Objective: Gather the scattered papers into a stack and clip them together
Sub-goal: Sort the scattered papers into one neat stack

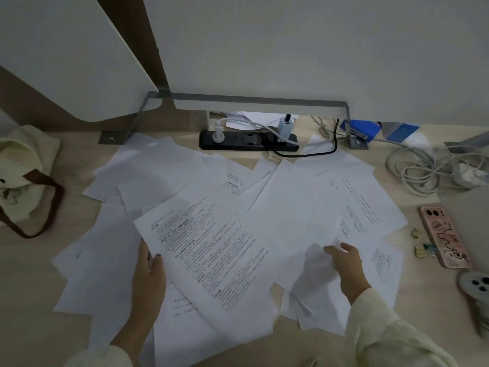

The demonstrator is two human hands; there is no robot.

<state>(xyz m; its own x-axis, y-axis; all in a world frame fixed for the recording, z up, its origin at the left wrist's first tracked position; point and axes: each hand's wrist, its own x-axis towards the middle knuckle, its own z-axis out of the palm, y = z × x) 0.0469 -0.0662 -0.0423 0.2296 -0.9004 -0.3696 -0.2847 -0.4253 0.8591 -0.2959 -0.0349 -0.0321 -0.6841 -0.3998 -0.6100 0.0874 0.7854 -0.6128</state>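
Head view: white printed paper sheets [291, 207] are lying scattered across the centre of a pale wooden desk [29, 300]. The left hand [149, 274] is gripping the 9 o'clock edge of the topmost text-covered sheet [211, 247], whose long axis is running from 11 to 5 o'clock. The right hand [348, 268] is pinching a motion-blurred sheet [315, 266] at 4 o'clock. The print is proving illegible. Small gold and teal binder clips [423, 247] are sitting at 3 o'clock.
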